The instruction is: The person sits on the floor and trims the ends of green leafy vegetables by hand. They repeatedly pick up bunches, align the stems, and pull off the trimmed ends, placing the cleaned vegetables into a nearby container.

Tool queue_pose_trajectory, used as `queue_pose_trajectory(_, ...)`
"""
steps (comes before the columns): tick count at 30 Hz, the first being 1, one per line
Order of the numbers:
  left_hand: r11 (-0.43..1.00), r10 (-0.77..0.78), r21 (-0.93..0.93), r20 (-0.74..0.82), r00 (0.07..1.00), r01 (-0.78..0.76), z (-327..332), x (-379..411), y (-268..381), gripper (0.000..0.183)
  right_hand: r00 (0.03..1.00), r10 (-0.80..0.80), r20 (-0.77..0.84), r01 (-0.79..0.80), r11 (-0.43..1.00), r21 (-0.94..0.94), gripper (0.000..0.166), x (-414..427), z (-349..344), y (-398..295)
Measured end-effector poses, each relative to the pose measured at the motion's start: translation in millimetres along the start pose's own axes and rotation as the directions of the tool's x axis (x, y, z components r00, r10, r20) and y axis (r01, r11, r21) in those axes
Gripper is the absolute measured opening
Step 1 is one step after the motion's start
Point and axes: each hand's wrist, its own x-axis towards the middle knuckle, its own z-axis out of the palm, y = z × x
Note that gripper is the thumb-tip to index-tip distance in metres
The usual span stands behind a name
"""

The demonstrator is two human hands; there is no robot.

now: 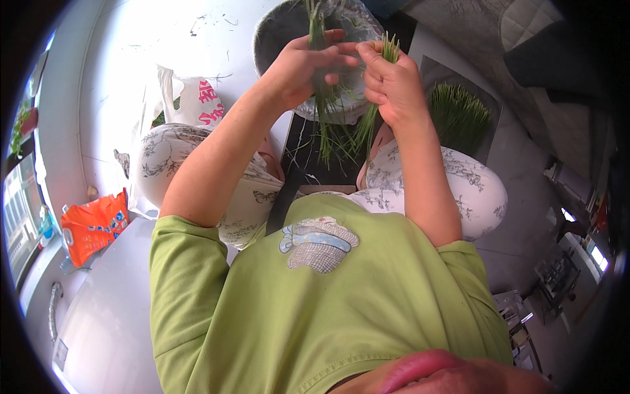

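My left hand (pixel 307 66) is blurred, its fingers partly spread towards the right hand. A bunch of long green chives (pixel 316 24) runs through it, pale ends up, with thin leaves hanging below the palm. My right hand (pixel 393 81) is closed around a second bunch of chives (pixel 390 49). Trimmed-looking pale tips stick out above that fist, and the leaves droop beneath it. The fingertips of both hands meet or nearly meet. Behind and below them stands a round bin (pixel 278 37) lined with a clear plastic bag, which holds some green scraps.
On a dark sheet (pixel 438 71) at the right lies a thick pile of chives (pixel 460 115). A white plastic bag (pixel 184 98) with red writing sits at the left, near an orange bag (pixel 93 224). Black marbled surface (pixel 300 143) shows between my feet. Scraps (pixel 216 24) litter the pale floor.
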Motion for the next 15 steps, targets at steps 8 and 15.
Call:
queue_pose_trajectory(8,0.902,-0.098,0.432,0.159,0.982,0.020,11.3,-6.4,-5.1,0.035,0.971,-0.234,-0.047,0.198,0.898,-0.393,0.008,6.5,7.0,13.8)
queue_pose_trajectory(15,0.988,0.006,0.155,-0.135,0.991,0.015,5.7,-0.2,-10.5,0.042,0.902,-0.299,-0.311,0.232,0.944,-0.235,0.012,14.3,-4.8,11.3)
